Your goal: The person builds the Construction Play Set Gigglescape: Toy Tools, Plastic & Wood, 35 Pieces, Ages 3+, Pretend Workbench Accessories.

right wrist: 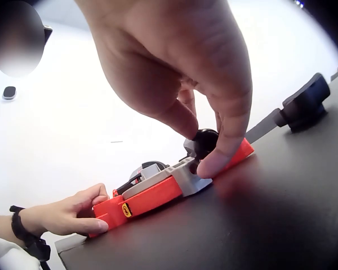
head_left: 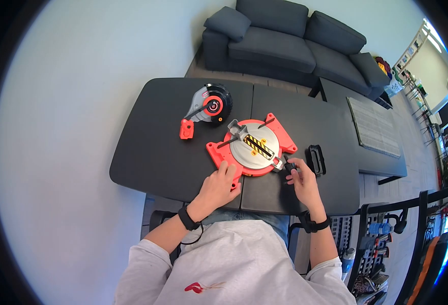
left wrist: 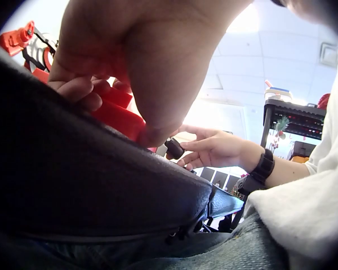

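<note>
Head: L hand point(head_left: 218, 184) grips red base point(head_left: 282, 134) at near-L corner, on worktop point(head_left: 142, 142); may swivel if hold slackens. L wrist: R hand point(left wrist: 217, 149) pinches blk knob point(left wrist: 174, 148), droppable if pinch slips. R wrist: knob's by grey lug point(right wrist: 190, 179), could jam if tilted.

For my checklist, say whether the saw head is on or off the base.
Off: the saw head lies on the table beside the base, a gap showing between them.

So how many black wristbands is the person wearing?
2: the left wristband, behind the left hand gripping the red base, and the right wristband, behind the right hand pinching a black knob. No others show.
</note>
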`<action>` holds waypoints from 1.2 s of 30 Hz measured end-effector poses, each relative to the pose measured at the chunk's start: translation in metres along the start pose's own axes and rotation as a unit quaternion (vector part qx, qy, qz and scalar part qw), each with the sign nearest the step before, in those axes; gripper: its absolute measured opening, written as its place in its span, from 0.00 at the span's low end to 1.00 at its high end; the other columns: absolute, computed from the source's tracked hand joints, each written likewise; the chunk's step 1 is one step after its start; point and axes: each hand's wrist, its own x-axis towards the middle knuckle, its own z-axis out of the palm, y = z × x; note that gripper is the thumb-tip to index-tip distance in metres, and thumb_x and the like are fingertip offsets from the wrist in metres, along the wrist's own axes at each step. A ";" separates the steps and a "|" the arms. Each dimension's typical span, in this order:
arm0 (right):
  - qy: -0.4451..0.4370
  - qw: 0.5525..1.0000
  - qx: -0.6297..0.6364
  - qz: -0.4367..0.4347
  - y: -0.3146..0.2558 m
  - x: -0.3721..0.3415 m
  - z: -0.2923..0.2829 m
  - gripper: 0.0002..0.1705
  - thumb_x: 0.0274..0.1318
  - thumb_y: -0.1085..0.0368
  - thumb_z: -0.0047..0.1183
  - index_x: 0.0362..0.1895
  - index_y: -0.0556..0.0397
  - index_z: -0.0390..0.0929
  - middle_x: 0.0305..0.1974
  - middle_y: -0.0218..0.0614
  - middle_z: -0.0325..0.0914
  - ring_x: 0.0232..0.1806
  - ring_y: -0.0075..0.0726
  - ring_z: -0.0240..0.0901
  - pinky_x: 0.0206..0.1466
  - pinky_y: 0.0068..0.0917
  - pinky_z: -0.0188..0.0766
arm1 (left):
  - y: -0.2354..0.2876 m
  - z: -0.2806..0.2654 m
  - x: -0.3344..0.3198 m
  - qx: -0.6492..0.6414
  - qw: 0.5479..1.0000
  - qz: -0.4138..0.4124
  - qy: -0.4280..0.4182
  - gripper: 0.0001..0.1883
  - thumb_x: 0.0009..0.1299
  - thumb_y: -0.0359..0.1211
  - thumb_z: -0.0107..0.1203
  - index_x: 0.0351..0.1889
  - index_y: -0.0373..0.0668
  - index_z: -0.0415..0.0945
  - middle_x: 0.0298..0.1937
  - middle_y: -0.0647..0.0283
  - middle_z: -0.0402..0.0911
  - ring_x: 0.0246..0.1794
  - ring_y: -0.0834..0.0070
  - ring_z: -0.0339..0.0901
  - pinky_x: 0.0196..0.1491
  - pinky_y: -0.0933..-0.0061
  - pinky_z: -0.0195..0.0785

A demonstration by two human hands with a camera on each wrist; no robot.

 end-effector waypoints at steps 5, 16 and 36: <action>-0.015 0.999 -0.002 -0.046 -0.006 -0.002 0.000 0.15 0.76 0.78 0.46 0.61 0.58 0.78 0.55 0.42 0.80 0.41 0.34 0.88 0.45 0.28 0.86 | 0.000 0.000 0.000 -0.004 1.000 -0.004 -0.008 0.26 0.67 0.40 0.68 0.52 0.36 0.66 0.49 0.46 0.70 0.36 0.44 0.83 0.34 0.50 0.82; -0.006 0.999 -0.010 -0.053 -0.016 -0.004 -0.001 0.16 0.65 0.77 0.65 0.55 0.59 0.77 0.52 0.36 0.79 0.36 0.21 0.82 0.40 0.19 0.81 | 0.001 -0.002 0.001 -0.003 1.000 -0.012 -0.014 0.25 0.67 0.39 0.68 0.51 0.36 0.65 0.50 0.44 0.70 0.36 0.43 0.83 0.35 0.48 0.82; 0.020 0.998 0.004 -0.059 -0.021 -0.001 0.004 0.24 0.59 0.73 0.71 0.55 0.62 0.73 0.50 0.44 0.84 0.39 0.33 0.86 0.42 0.28 0.84 | -0.002 0.000 0.001 -0.006 1.000 0.003 0.004 0.26 0.66 0.38 0.69 0.52 0.36 0.65 0.49 0.45 0.70 0.35 0.43 0.83 0.34 0.48 0.82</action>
